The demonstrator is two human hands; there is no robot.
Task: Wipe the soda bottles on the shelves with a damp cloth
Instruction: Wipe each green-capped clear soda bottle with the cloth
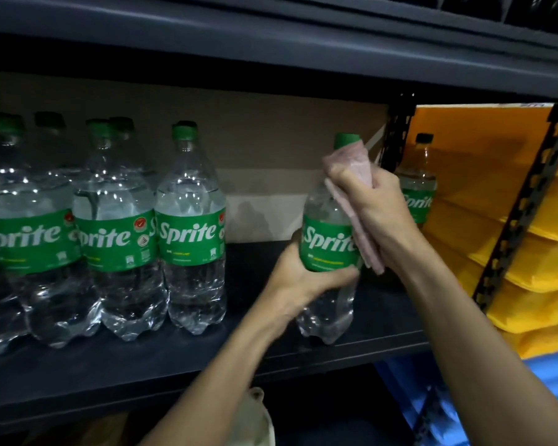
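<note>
A clear Sprite bottle [326,243] with a green label and cap stands on the dark shelf [174,358], right of centre. My left hand [303,278] grips its body just below the label. My right hand [376,207] holds a pale pink cloth [351,165] wrapped against the bottle's neck and shoulder; a strip of cloth hangs down past the label. Several more Sprite bottles [190,226] stand in a group at the left of the shelf. One more bottle [419,185] stands behind my right hand by the upright post.
The shelf above [271,49] hangs low over the bottle caps. A black perforated post [397,136] stands at the shelf's right end. Stacked yellow padded envelopes [512,252] fill the bay to the right. Something blue [432,410] lies below them.
</note>
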